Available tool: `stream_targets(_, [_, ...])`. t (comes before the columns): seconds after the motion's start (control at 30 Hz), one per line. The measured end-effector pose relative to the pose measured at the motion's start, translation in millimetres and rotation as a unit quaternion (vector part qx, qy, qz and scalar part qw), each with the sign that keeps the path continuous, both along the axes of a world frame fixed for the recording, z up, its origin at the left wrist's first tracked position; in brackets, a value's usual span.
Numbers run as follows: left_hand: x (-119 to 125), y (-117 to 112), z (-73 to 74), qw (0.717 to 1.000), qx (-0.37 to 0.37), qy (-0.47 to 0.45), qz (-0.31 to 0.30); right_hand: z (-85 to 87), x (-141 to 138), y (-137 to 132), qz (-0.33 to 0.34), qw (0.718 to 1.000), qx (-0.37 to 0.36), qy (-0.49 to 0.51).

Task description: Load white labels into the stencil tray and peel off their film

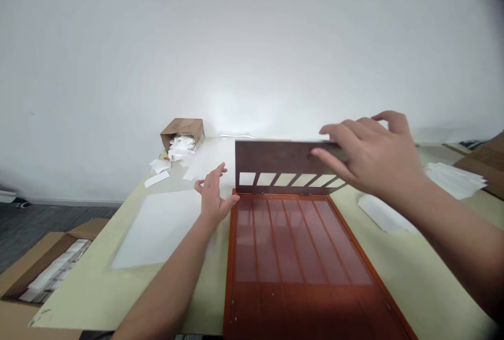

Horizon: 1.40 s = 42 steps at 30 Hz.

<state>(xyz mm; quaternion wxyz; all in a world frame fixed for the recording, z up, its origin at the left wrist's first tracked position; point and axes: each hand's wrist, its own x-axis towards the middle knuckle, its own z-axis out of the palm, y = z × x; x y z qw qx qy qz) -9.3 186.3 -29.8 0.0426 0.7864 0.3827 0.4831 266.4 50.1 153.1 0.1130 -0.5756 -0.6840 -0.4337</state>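
Note:
A red-brown slatted wooden panel (pixel 295 250) lies flat on a pale table (pixel 413 277). At its far end a darker brown board with slanted cut-outs (pixel 275 164) stands upright on edge. My right hand (pixel 370 156) grips the top right of that board, fingers curled over its upper edge. My left hand (pixel 212 195) is at the flat panel's far left corner, fingers spread, thumb touching the corner, holding nothing.
A clear plastic sheet (pixel 157 229) lies left of the panel. A tipped brown paper bag (pixel 183 132) spills white packets at the back. White foam sheets (pixel 452 179) lie on the right. A cardboard box (pixel 47 271) with white pieces stands on the floor at left.

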Motion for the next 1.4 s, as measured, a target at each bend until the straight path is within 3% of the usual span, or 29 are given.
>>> stream_targets(0.1, [-2.1, 1.5, -1.9, 0.999, 0.042, -0.013, -0.029, -9.2, -9.2, -45.7, 0.083, 0.993, -0.028, -0.080])
stream_targets(0.23, [-4.1, 1.8, -2.1, 0.994, 0.087, 0.002, -0.072, -37.2, -22.6, -89.9, 0.141, 0.985, -0.083, -0.048])
stream_targets(0.37, [-5.7, 2.0, -1.3, 0.988, 0.105, 0.037, -0.110, -62.2, -31.0, -110.5, 0.173, 0.978, -0.118, 0.019])
stream_targets(0.47, [-6.0, 3.0, -1.8, 0.985, 0.103, 0.061, -0.123, -69.2, -32.5, -114.5, 0.188, 0.969, -0.147, 0.057])
stream_targets(0.63, [-6.5, 5.2, -4.9, 0.982, 0.093, 0.087, -0.138, -70.1, -33.7, -115.7, 0.212, 0.947, -0.194, 0.145])
stream_targets(0.8, [-9.0, 5.9, -5.4, 0.977, 0.094, 0.106, -0.158, -75.1, -36.0, -117.5, 0.169, 0.909, -0.277, 0.263])
stream_targets(1.0, [-4.8, 2.5, -1.6, 0.978, 0.090, 0.099, -0.160, -76.0, -29.7, -114.0, 0.177, 0.891, -0.319, 0.269])
stream_targets(1.2, [-5.3, 5.0, -1.3, 0.988, 0.068, 0.054, -0.130, -52.9, -17.1, -97.8, 0.172, 0.903, -0.339, 0.200])
stream_targets(1.33, [-10.8, 16.0, -3.5, 0.993, 0.063, -0.017, -0.096, -30.4, -10.5, -83.9, 0.177, 0.891, -0.367, 0.202])
stream_targets(1.4, [-11.3, 22.5, -4.8, 0.994, 0.056, -0.077, -0.059, -27.1, -10.3, -81.7, 0.177, 0.885, -0.379, 0.205])
